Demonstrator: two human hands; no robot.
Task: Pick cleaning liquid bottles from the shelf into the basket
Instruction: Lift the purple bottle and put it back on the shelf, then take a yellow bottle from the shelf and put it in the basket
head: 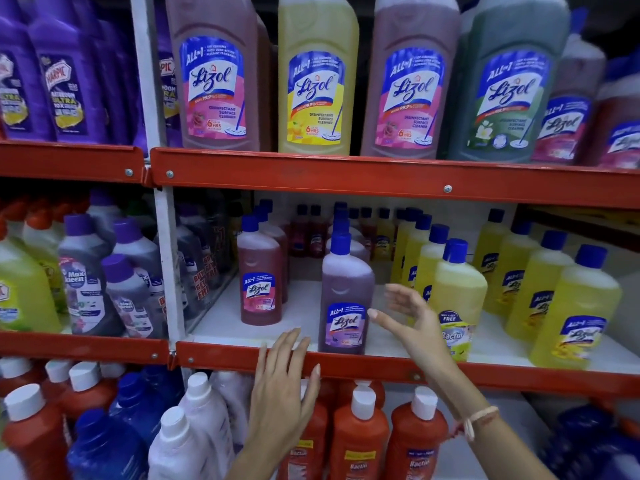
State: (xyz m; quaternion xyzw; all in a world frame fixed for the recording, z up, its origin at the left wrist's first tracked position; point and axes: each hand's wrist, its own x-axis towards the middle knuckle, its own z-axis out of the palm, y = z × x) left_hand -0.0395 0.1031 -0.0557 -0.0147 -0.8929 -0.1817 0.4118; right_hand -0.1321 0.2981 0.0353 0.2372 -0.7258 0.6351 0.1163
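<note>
1. Head view looks at a red-edged shelf [381, 367] stocked with cleaning liquids; the purple Lizol bottle [346, 299] stands at the front of the middle tier, just past 6 o'clock from the frame's centre.
2. That bottle is upright, long axis vertical, blue cap toward 12 o'clock, label facing the camera; its base sits just behind the shelf's front lip.
3. Right hand [412, 320] hangs at 3 o'clock of the bottle, fingers spread wide and curved, the tip of one finger at the label's edge; whether it touches cannot be told. It grips nothing.
4. Left hand [284, 386] lies at 7 o'clock of the bottle, in front of the red lip, fingers loosely splayed and pointing to 12 o'clock, holding nothing.
5. A pink Lizol bottle [260, 282] stands upright at 9 o'clock of the purple one, apart from it; a row of yellow bottles [457, 292] sits at 3 o'clock, partly behind the right hand.
6. Large Lizol bottles [318, 81] fill the tier above, their tops cut off by the frame.
7. Orange bottles with white caps [360, 441] on the lowest tier are partly hidden by both forearms.
8. Bottles deep in the middle tier are dim and small; their labels cannot be read. The far right edge is blurred.
</note>
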